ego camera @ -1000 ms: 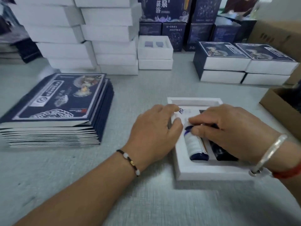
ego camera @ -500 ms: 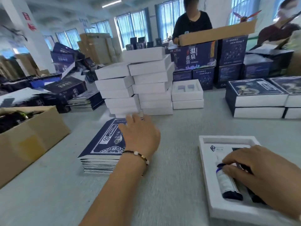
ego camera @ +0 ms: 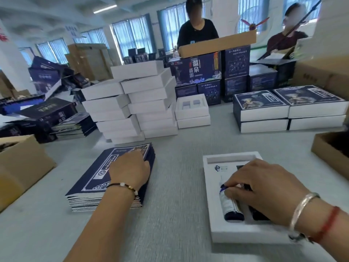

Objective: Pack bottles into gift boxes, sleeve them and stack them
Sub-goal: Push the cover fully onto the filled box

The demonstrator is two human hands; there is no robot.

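An open white gift box (ego camera: 209, 195) lies on the grey table at the right front. Two bottles lie in its insert: a white-labelled blue bottle (ego camera: 231, 207) and a dark bottle (ego camera: 258, 214) beside it. My right hand (ego camera: 264, 190) covers their upper ends, thumb and forefinger pinching the neck of the labelled bottle. To the left is a stack of flat dark-blue printed sleeves (ego camera: 90, 186). My left hand (ego camera: 130, 171) rests on the top sleeve, fingertips near its right edge.
Piles of white boxes (ego camera: 132, 103) stand behind the sleeves. Sleeved boxes (ego camera: 264, 110) are stacked at the back right. Open cardboard cartons sit at the left (ego camera: 20, 167) and right (ego camera: 330, 152) edges. Two people work across the table.
My left hand left the gift box, swung left and came down on the sleeve stack. My right hand stayed on the bottles. The camera tilted up.
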